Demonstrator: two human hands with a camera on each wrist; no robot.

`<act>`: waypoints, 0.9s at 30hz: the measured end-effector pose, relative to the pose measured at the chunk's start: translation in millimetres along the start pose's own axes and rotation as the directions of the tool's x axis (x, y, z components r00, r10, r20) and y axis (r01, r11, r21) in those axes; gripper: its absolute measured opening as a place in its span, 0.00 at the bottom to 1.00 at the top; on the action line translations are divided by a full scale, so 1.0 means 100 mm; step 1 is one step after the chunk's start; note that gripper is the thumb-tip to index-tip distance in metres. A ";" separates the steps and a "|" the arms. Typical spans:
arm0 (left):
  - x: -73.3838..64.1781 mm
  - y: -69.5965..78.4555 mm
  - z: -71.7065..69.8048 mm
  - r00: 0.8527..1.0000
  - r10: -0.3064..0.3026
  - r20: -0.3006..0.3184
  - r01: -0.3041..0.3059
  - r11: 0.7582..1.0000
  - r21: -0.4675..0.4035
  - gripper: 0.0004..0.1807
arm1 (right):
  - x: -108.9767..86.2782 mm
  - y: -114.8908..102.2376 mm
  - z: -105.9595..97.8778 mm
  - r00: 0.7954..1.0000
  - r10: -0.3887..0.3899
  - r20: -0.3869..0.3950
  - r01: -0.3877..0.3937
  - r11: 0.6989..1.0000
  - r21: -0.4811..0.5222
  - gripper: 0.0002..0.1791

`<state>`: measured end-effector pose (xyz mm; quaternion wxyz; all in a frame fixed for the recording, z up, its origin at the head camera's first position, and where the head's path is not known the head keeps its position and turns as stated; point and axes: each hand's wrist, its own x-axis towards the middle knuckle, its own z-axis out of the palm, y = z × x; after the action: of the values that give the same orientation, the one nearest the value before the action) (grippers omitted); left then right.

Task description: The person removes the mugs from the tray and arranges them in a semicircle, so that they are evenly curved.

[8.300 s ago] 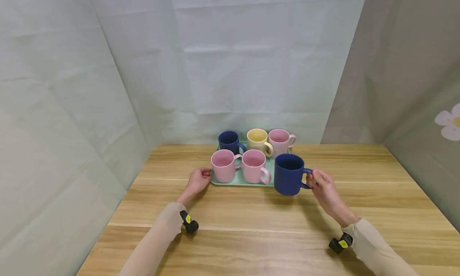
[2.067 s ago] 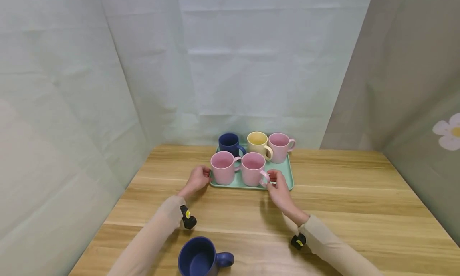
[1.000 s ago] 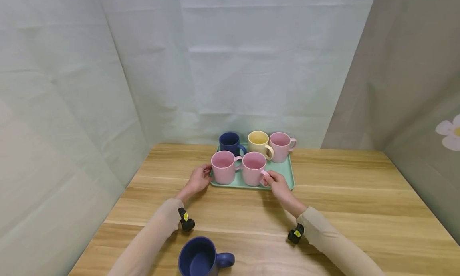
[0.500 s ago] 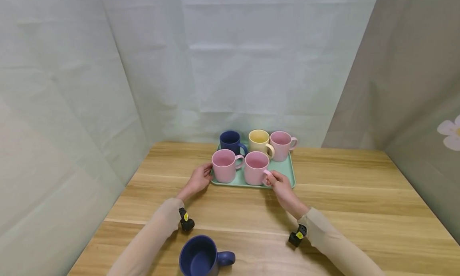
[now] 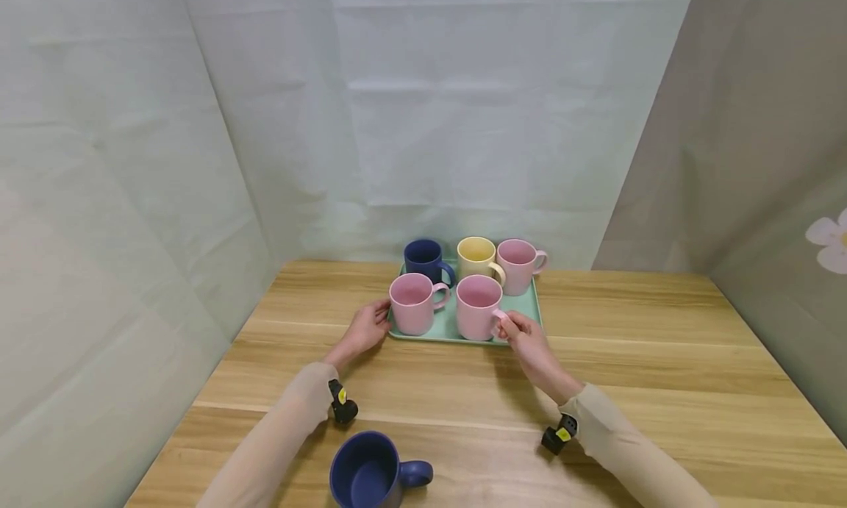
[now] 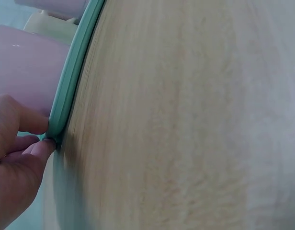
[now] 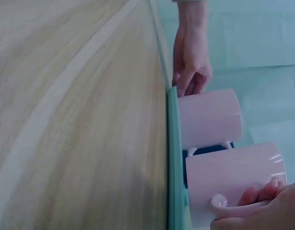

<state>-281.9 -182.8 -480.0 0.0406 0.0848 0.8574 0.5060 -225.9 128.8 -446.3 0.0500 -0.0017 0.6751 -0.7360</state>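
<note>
My left hand [image 5: 366, 330] pinches the left front corner of a mint-green tray [image 5: 445, 333], thumb and fingertips at the rim in the left wrist view. With curled fingers, my right hand [image 5: 531, 348] holds the handle of a pink mug [image 5: 478, 313] that stands upright at the tray's front, right of the middle. A second pink mug [image 5: 412, 309] is at the front left, close to my left fingers. Behind stand a dark blue mug [image 5: 422, 258], a yellow mug [image 5: 475, 254] and a third pink mug [image 5: 516, 264]. The right wrist view shows the held mug [image 7: 233, 177] beside its neighbour.
Another dark blue mug [image 5: 365, 473] stands on the wooden table [image 5: 629, 368] near the front, between my forearms, its handle to the right. Pale cloth [image 5: 443, 126] hangs behind the table and along the left side; a darker cloth hangs at the right.
The blue mug that my right hand held earlier now stands at the table's front. My right hand has gripped the pink mug's handle and shifted it rightward over the tray. My left hand stays put.
</note>
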 end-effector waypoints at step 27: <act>0.02 0.02 0.04 0.996 -0.028 -0.083 0.027 1.000 -0.009 0.34 | -0.43 -0.05 0.04 0.903 -0.008 0.429 0.023 0.999 -0.028 0.12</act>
<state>-282.7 -178.0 -480.6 0.0123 0.0519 0.8574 0.5118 -183.4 128.5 -438.2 0.1913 -0.1697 0.6594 -0.7069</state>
